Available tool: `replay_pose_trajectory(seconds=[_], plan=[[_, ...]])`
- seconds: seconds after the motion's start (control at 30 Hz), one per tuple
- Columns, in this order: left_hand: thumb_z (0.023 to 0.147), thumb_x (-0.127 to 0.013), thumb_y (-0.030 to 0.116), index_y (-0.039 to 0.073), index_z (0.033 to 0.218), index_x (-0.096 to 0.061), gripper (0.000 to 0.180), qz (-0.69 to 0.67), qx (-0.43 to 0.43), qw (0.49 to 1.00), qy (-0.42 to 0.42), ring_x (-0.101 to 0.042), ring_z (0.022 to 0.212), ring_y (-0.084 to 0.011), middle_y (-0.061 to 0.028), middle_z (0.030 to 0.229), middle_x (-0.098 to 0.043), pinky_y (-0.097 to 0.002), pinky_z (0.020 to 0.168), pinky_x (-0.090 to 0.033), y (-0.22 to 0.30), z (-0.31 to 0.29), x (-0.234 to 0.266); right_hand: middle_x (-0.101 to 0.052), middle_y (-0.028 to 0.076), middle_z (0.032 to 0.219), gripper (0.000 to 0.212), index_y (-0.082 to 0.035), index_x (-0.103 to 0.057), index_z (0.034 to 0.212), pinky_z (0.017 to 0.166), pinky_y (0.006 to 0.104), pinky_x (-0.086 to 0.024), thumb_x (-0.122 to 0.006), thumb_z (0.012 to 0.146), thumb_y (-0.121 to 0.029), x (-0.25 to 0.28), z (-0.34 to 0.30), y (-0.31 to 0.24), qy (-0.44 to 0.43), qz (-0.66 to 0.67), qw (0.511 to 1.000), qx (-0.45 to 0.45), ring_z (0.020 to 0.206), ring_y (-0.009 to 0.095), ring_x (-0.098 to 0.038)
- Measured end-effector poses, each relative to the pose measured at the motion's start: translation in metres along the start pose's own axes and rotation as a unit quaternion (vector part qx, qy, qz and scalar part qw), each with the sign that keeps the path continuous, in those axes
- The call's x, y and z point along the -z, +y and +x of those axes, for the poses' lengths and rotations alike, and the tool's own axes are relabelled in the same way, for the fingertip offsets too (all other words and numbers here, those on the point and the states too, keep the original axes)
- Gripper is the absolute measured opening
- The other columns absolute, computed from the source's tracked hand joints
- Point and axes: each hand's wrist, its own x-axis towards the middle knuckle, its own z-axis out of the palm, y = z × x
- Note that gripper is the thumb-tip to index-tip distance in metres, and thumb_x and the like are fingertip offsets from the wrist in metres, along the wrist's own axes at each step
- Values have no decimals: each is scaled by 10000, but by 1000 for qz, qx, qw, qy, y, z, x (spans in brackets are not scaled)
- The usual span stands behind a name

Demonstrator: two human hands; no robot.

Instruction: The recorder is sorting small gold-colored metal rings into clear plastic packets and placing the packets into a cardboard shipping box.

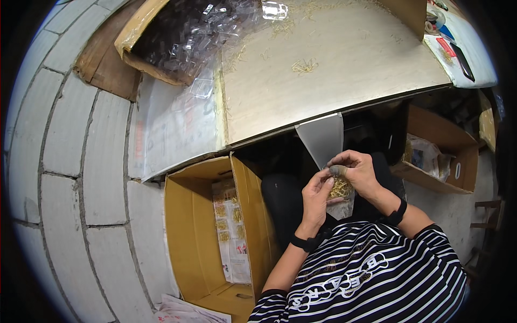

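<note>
My left hand (316,200) is closed around a small clear plastic case (340,188) full of thin gold-coloured metal pieces. Close against it, my right hand (360,173) pinches at the upper edge of the same case, thumb and fingers meeting my left fingertips. A grey cover (338,170) wraps the right thumb. Both hands are over my lap, just below the table's front edge, and they partly hide the case. Behind them, a grey sheet-like chute (323,137) slopes down from the table edge.
Loose gold-coloured pieces (306,65) lie on the table (334,32). A carton (129,59) at the far left spills empty clear cases (202,88). To my left, an open cardboard box (191,237) holds several filled cases (223,223). Another carton (466,164) stands right; a phone (462,62) lies far right.
</note>
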Motion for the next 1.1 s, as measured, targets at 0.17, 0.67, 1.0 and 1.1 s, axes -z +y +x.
replay_pose_trajectory(seconds=[0.17, 0.67, 1.0, 1.1], plan=[[938, -501, 67, -2, 1209, -516, 280, 2, -6, 1000, 11, -656, 885, -193, -114, 1069, -604, -318, 646, -612, 1, -2, -4, -668, 52, 836, 84, 10, -645, 880, 698, 224, -510, -644, 805, 47, -1, 6, -2, 65, -18, 996, 56, 763, 94, -626], [985, -453, 262, 51, 1069, -572, 257, -86, -39, 995, 42, -650, 754, -125, -50, 944, -631, -276, 546, -584, -3, 9, 12, -607, 135, 1167, 508, -31, -531, 1220, 1007, 461, -421, -628, 724, 26, 3, -18, -26, -192, -433, 824, 310, 1090, 299, -586], [984, -461, 237, 42, 1095, -550, 241, -82, -23, 995, 45, -660, 768, -138, -70, 933, -641, -272, 540, -591, 3, 4, 7, -562, 170, 1244, 551, -12, -471, 1279, 1047, 468, -364, -575, 745, 74, 11, -16, -27, -124, -397, 867, 272, 1157, 329, -546], [984, -460, 238, 37, 1099, -547, 247, -78, -22, 996, 48, -662, 770, -139, -72, 938, -641, -273, 544, -593, 1, 5, 10, -570, 164, 1226, 581, -15, -476, 1274, 1032, 469, -388, -565, 712, 104, 4, -21, -23, -145, -460, 824, 298, 1148, 336, -548]])
